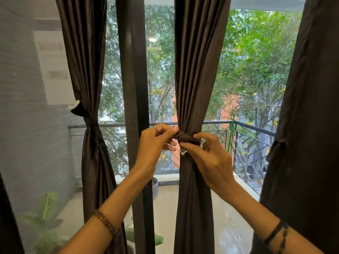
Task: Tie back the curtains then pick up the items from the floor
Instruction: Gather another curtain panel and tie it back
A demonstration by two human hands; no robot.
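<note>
A dark brown middle curtain (197, 70) hangs in front of the window, gathered at waist height by a brown tie-back strip (185, 137). My left hand (156, 142) pinches the left end of the strip with curled fingers. My right hand (207, 158) grips the strip's right part, with its frayed whitish end showing by the fingers. A left curtain (86, 70) hangs bound with its own tie-back (90, 123). A right curtain (308, 107) hangs at the frame's right side, gathered near mid height. No floor items are in view.
A dark vertical window frame (136, 88) stands between the left and middle curtains. Beyond the glass lie a balcony with a metal railing (253, 129), a grey pot (155, 186) and green plants (45, 222). Trees fill the background.
</note>
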